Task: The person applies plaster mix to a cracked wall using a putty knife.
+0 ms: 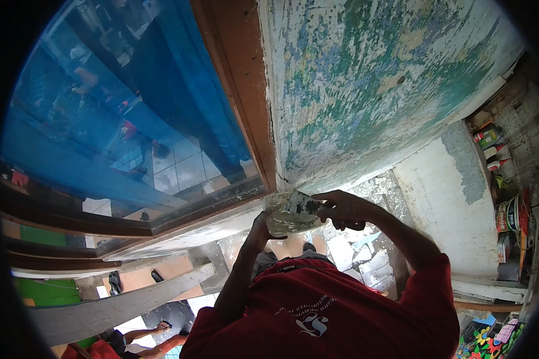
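My right hand [344, 209] is closed round the handle of a putty knife, and its wide, stained blade [302, 203] lies over a pale, smeared container [293, 225]. My left hand [258, 232] grips that container at its left side; what is inside it is hard to make out. Both hands are in front of my body, close to the lower corner where the window frame [245, 78] meets the wall. Above them rises the wall [365, 90], patchy with white, green and bluish paint and scraped in places.
Blue curtain [102, 119] shows behind the reflecting window glass at left. Bottles [490, 139] and a paint can [508, 215] stand on a shelf at right. A whitish plank [132, 293] crosses the lower left, near another person's legs [156, 344]. Broken tiles [365, 257] cover the floor.
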### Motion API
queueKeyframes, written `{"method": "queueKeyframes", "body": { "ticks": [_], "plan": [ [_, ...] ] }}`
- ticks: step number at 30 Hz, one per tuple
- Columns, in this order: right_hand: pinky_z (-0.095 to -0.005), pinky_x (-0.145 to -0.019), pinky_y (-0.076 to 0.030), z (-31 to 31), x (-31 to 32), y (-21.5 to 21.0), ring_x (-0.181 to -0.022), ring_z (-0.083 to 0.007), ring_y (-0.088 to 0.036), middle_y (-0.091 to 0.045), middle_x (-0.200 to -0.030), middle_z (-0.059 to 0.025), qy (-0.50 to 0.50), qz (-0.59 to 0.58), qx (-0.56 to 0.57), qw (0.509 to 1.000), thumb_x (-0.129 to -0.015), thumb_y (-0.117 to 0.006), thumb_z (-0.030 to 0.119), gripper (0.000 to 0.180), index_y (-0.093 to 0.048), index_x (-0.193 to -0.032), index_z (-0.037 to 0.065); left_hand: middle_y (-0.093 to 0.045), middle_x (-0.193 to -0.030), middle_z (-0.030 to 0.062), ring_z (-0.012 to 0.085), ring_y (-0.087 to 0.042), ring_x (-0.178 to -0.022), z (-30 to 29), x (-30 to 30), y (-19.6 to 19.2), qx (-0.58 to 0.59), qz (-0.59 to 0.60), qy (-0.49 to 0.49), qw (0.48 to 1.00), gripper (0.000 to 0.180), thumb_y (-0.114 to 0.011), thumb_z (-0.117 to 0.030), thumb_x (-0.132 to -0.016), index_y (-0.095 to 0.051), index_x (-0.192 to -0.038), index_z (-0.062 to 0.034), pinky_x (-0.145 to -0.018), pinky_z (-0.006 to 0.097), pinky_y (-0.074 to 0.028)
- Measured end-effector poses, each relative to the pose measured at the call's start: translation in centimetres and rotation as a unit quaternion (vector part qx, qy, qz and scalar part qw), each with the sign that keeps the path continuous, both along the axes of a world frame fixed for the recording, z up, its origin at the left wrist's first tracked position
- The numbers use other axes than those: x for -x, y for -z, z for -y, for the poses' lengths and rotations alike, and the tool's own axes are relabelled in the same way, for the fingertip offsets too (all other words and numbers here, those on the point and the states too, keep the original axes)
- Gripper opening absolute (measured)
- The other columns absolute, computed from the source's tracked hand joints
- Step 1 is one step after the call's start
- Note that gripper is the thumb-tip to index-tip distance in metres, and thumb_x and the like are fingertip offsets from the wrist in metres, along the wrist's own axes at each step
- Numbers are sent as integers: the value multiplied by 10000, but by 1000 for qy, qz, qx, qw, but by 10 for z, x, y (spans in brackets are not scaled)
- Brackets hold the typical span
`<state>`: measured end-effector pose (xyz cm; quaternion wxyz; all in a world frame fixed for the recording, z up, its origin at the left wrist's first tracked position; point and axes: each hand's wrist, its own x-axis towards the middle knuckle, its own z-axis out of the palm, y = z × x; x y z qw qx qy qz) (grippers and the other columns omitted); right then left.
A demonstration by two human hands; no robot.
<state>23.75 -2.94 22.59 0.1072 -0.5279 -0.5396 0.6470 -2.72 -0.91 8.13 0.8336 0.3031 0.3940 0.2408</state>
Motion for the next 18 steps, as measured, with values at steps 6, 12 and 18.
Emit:
{"method": "queueKeyframes", "body": {
  "ticks": [6,12,18],
  "plan": [
    [-254,-475,-513,-32,-5,-15,-530,-104,-590,-628,-810,-68,-42,0,41,998,-877,-569,179,438,-498,-1275,10,-581,-1203,91,230,-604,-1030,-3,-4,-4,9,19,-3,1000,571,-412,-525,-916,-452,-1298,-102,-778,422,-543],
    [-244,-501,-502,-52,0,-34,-586,-108,-597,-645,-786,-71,4,-46,107,993,-828,-616,189,330,-606,-1090,-12,-572,-1223,89,232,-602,-1047,-8,-2,-6,3,23,12,1000,599,-367,-547,-922,-434,-1324,-108,-776,415,-549],
    [-222,-479,-454,-76,-5,-38,-610,-89,-545,-646,-903,-106,106,-99,259,955,-842,-574,108,352,-542,-1146,-67,-543,-1272,86,237,-592,-1083,-14,-1,-8,7,57,34,998,661,-334,-599,-916,-377,-1364,-115,-756,406,-556]
  ]
}}
